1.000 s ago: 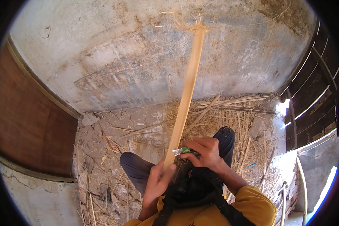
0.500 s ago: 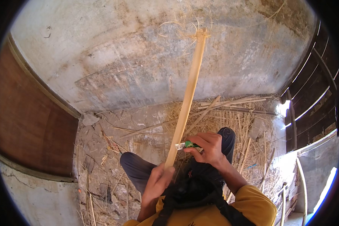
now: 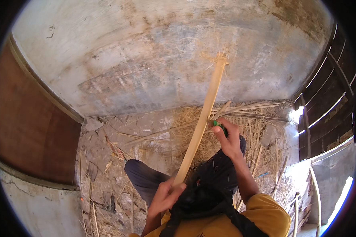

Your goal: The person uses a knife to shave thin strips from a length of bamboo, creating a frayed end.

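Observation:
A long, flat, pale bamboo strip (image 3: pixel 201 130) slants up and away from me, its far end frayed with fine curly fibres. My left hand (image 3: pixel 165 197) is closed round the near end of the strip, low by my body. Further up, at the strip's right edge, my right hand (image 3: pixel 230 142) grips a small green-handled knife (image 3: pixel 221 128). The blade is hardly visible now; a thin pale shaving (image 3: pixel 213 116) curls beside the strip there.
My knees (image 3: pixel 144 175) are bent on both sides of the strip. Straw-like shavings (image 3: pixel 241 130) and thin sticks (image 3: pixel 257 106) litter the floor. A stained wall (image 3: pixel 146 59) stands ahead, a brown panel (image 3: pixel 35 122) at left, dark slats (image 3: pixel 324 106) at right.
My right hand has slid the knife up along the strip, away from me. The strip's far end has dropped lower and shifted right. My left hand has moved slightly toward me.

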Available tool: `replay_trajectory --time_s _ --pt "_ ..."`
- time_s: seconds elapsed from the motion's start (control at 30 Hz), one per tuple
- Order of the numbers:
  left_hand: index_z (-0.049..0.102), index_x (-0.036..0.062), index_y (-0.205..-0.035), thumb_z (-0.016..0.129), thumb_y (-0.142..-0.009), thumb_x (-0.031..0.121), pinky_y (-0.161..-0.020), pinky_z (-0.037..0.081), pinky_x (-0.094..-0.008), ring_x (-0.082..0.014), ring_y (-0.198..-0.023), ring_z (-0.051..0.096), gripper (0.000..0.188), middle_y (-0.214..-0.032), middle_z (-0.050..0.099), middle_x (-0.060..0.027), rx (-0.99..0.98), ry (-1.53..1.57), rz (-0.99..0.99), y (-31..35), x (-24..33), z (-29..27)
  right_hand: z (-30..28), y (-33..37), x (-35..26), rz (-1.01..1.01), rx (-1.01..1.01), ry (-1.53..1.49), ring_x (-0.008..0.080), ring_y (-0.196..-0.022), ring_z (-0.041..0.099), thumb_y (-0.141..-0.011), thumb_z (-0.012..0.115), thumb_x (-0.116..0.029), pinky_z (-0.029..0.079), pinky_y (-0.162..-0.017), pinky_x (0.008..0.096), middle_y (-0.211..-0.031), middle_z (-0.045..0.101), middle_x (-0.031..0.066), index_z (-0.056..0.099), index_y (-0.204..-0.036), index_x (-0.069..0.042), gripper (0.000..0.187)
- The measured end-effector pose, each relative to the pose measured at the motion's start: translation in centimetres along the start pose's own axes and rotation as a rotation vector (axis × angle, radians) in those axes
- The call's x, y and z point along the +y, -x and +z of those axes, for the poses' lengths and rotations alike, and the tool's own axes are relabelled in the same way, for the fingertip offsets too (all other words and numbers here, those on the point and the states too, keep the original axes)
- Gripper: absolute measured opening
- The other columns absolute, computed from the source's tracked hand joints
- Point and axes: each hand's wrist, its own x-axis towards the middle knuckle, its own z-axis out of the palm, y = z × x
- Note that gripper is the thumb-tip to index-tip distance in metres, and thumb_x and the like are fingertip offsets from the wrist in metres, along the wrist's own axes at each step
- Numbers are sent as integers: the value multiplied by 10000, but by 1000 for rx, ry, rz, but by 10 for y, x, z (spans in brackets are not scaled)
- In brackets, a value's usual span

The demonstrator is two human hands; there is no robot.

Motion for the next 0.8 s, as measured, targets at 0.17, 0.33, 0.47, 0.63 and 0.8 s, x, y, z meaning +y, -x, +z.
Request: replay_trajectory --time_s 0.17,0.33,0.47,0.63,0.8 --pt "712 -23 -1245 737 -1044 195 -614 431 -284 -56 -701 502 297 -733 610 5 89 -203 122 -9 6 4 16 17 -8 178 -96 -310 72 -885 635 -1016 781 -255 514 -737 314 -933 691 4 710 -1188 10 323" --pt "731 -27 -1207 758 -1024 210 -581 448 -321 -91 -617 526 300 -668 607 -53 119 -347 183 -16 16 6 24 17 -36 301 -164 -631 60 -788 559 -1045 747 -236 464 -724 254 -867 631 -28 704 -1168 20 287" --pt "739 -24 -1136 795 -992 259 -582 498 -368 -201 -558 635 323 -674 674 -120 197 -497 292 -21 21 7 19 19 -30 419 -188 -696 55 -817 624 -1059 718 -193 504 -744 263 -857 662 -35 715 -1142 14 223" --pt "678 1 -1089 816 -969 288 -635 547 -427 -346 -673 744 340 -765 726 -185 299 -513 328 -33 26 9 26 21 -44 337 -92 -607 60 -846 664 -1045 732 -139 506 -738 256 -898 743 12 724 -1088 7 153" --pt "637 3 -1133 792 -985 267 -701 556 -457 -429 -791 745 340 -857 736 -227 319 -462 475 -42 41 18 35 28 -44 293 -44 -551 60 -823 663 -1023 759 -106 511 -722 250 -903 756 27 721 -1071 7 128"
